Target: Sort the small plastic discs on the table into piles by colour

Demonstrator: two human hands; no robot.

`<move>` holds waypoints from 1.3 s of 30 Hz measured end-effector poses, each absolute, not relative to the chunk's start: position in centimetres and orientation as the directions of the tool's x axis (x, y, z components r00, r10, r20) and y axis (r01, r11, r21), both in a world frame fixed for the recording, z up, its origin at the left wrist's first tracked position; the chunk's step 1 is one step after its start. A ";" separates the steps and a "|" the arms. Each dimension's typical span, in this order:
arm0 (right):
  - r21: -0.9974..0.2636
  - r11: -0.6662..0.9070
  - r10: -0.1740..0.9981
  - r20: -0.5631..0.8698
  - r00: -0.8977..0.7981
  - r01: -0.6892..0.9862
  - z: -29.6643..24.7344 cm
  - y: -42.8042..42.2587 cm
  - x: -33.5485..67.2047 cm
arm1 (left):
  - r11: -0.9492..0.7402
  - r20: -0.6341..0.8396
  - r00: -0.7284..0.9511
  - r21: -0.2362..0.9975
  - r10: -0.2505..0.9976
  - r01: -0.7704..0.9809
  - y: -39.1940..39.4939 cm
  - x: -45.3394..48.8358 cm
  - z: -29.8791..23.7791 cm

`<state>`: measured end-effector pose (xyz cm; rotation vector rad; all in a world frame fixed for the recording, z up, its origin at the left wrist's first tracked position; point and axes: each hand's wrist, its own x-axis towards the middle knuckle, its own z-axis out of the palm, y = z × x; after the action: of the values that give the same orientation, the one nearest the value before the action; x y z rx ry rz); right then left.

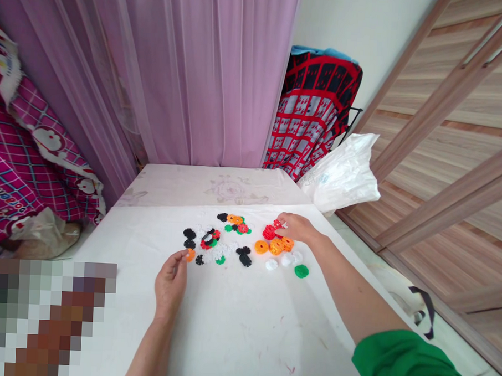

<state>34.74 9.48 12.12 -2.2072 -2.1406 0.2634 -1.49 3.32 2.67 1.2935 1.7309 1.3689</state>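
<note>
Small round discs with scalloped or notched edges lie on the white-covered table. My left hand point(172, 276) is closed in a pinch at the edge of an orange disc point(191, 256), left of the mixed discs. My right hand point(297, 229) is closed with its fingertips on a red disc point(278, 224), over a small cluster of red discs point(269, 232); the fingers partly hide it. Just below that hand are orange discs point(276, 246), white discs point(287, 259) and a green disc point(301, 271). Between the hands lie black discs point(245, 258) and scattered white discs point(230, 250).
The white table point(228, 331) stands before a purple curtain point(197, 75). A white plastic bag point(345, 173) hangs over its far right corner. Wooden cabinet doors point(452, 141) are to the right, and a magenta checked cloth point(40, 151) is at left.
</note>
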 end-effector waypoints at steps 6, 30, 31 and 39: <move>0.002 0.030 0.994 -0.105 -0.030 1.000 11.0 10.2 33.4 | 0.016 0.120 -0.374 0.941 0.920 0.339 3.3 -1.5 2.5; 0.126 0.132 0.960 -0.262 -0.095 0.983 11.4 11.7 31.6 | 0.006 0.125 -0.367 0.942 0.922 0.336 3.4 -1.5 2.3; 0.111 0.133 0.963 -0.248 -0.102 0.985 11.5 11.8 31.2 | 0.005 0.125 -0.367 0.942 0.922 0.334 3.4 -1.5 2.3; 0.065 0.167 0.971 -0.185 -0.153 0.984 10.7 12.5 25.3 | -0.018 0.132 -0.394 0.959 0.910 0.281 3.5 -1.8 2.4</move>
<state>25.29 12.47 10.71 -2.1521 -2.5331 0.1185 -1.75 3.47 2.41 1.2451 1.6992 1.4374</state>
